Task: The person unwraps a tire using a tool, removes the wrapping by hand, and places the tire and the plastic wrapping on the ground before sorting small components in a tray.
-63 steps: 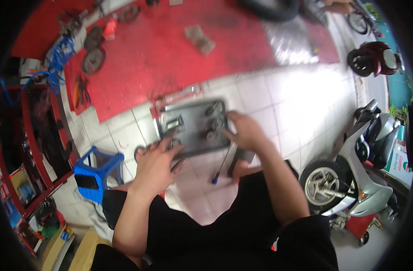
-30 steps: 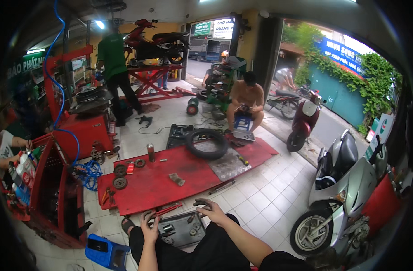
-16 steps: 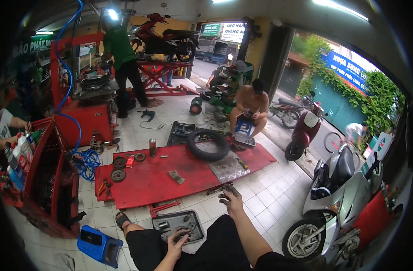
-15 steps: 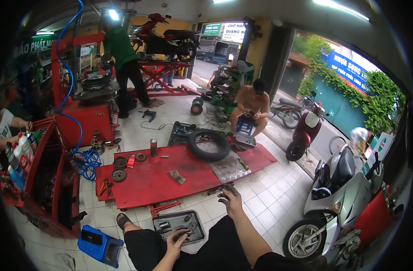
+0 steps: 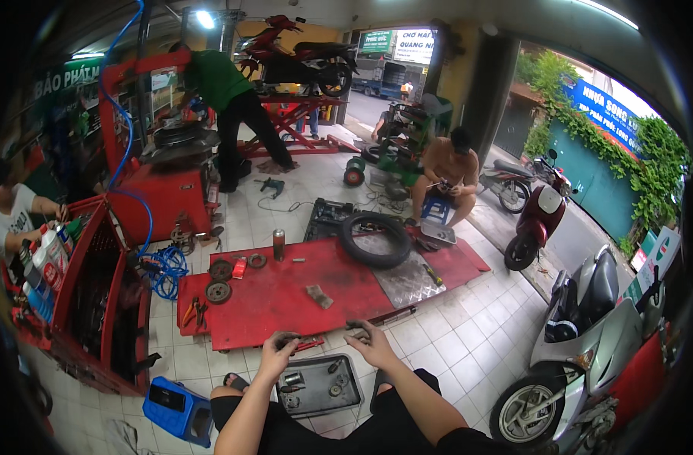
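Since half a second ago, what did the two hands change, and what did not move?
The left hand left the grey metal tray and rose to its far rim. The right hand came slightly nearer, fingers curled around a small dark part. The tray, the red mat and the black tyre stayed put.

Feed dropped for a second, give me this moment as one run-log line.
left hand: at far edge of grey parts tray | right hand: holding small dark part above tray | low red platform ahead | blue stool at left
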{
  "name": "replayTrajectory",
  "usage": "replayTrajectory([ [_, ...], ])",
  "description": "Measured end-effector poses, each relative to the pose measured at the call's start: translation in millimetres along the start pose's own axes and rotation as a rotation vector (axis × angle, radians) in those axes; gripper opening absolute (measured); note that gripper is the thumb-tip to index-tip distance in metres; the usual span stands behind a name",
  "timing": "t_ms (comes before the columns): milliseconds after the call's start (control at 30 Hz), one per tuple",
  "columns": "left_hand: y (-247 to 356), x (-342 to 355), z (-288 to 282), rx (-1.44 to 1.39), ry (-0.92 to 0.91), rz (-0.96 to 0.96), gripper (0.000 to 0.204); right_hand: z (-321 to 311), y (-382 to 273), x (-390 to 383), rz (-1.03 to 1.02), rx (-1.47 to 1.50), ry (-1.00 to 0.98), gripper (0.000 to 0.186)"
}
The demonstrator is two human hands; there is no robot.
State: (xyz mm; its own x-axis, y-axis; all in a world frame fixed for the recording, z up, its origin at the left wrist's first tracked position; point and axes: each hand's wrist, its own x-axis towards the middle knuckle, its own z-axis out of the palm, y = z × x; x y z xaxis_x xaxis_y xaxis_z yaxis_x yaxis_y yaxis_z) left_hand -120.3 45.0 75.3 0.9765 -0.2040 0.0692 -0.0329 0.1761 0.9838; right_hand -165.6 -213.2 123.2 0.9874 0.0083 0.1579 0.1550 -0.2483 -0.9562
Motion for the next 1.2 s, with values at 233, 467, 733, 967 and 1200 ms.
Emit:
replayTrajectory([
  [233,-118,32,-14,-0.076,0.156,-0.34,0.023,-36,84,-31,0.069,-0.055,0.373,0.038],
  [467,-85,35,21,-0.045,0.029,-0.151,0.021,41,41,-119,-0.158,-0.27,0.22,0.029],
  [733,-97,24,-13,0.006,0.11,-0.184,0.021,83,11,-173,-0.167,-0.134,0.262,0.026],
  [967,-99,17,-34,-0.029,0.193,-0.166,0.018,68,24,-109,0.008,0.173,0.135,0.03],
  [1200,-127,11,-39,0.358,0.092,-0.093,0.029,40,29,-11,-0.299,-0.283,-0.087,0.038],
])
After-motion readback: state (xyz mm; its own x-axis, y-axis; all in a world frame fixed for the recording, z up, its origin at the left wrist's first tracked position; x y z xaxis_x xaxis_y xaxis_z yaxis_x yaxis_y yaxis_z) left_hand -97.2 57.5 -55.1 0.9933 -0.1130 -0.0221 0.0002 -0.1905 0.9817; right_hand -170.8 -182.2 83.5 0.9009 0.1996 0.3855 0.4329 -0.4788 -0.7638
